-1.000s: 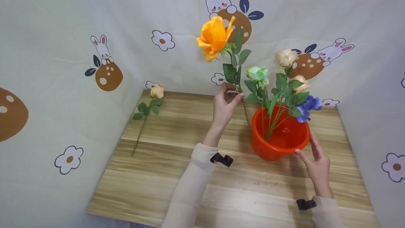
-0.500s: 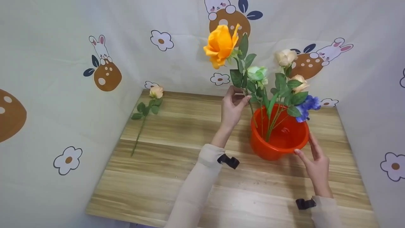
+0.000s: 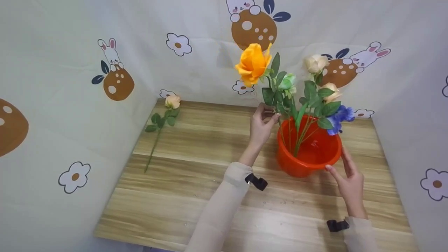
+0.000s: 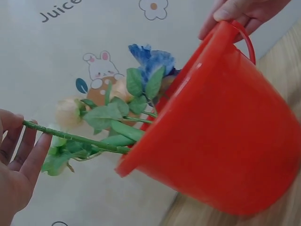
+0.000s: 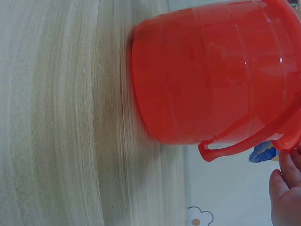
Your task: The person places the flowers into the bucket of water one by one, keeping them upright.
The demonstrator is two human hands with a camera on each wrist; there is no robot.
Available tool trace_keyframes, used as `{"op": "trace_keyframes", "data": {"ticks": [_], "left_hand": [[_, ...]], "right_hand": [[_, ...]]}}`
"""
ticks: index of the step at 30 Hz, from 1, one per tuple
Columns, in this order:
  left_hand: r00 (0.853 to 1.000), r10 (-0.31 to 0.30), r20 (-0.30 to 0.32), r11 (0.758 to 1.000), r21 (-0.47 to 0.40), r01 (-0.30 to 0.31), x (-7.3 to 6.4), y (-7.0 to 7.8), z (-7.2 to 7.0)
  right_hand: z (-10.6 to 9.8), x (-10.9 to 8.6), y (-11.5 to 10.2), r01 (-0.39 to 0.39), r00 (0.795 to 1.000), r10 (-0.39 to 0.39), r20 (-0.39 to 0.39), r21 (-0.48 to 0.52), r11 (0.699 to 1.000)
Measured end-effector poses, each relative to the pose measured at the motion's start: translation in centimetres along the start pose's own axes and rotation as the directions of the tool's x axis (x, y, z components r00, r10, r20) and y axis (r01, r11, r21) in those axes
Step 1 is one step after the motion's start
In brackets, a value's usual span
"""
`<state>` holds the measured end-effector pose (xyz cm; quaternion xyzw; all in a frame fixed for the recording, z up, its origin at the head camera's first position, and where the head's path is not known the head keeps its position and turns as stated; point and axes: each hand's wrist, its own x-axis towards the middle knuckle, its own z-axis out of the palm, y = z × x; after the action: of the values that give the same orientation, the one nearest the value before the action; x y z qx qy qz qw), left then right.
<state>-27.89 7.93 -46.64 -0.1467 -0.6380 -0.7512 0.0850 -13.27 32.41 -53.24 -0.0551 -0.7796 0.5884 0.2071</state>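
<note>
An orange artificial rose (image 3: 253,65) is pinched by its green stem (image 4: 70,136) between the thumb and fingers of my left hand (image 3: 261,126). Its lower stem passes over the rim into the red bucket (image 3: 297,167), which stands upright on the table. My right hand (image 3: 351,185) grips the bucket's right rim, thumb at the front and fingers on the outer side. Inside the bucket lean a green rose (image 3: 287,81), two cream-peach roses (image 3: 316,63) and a blue flower (image 3: 341,118). In the right wrist view only some fingers (image 5: 287,176) show at the bucket's rim.
A peach rose (image 3: 173,102) with leaves lies on the left part of the wooden table (image 3: 168,199). Behind and at both sides hangs a printed cloth (image 3: 206,70). The bucket's red handle (image 5: 244,146) hangs against its outer side.
My left hand has moved right and down with the orange rose, bringing its stem end from beside the bucket to inside it. The right hand and the bucket have stayed in place.
</note>
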Motion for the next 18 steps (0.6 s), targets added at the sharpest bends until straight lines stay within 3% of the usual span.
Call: {"op": "trace_keyframes", "data": {"ticks": [6,18], "left_hand": [[1.000,0.007,-0.012,0.994,0.105,-0.006,-0.2,-2.1,0.2],[0.999,-0.033,-0.026,0.970,0.240,0.039,-0.7,-4.3,0.8]], "right_hand": [[0.1,0.0,-0.1,-0.007,1.000,0.007,-0.011,0.001,1.000],[0.1,0.0,0.1,0.028,1.000,-0.028,-0.010,-0.031,0.999]]}}
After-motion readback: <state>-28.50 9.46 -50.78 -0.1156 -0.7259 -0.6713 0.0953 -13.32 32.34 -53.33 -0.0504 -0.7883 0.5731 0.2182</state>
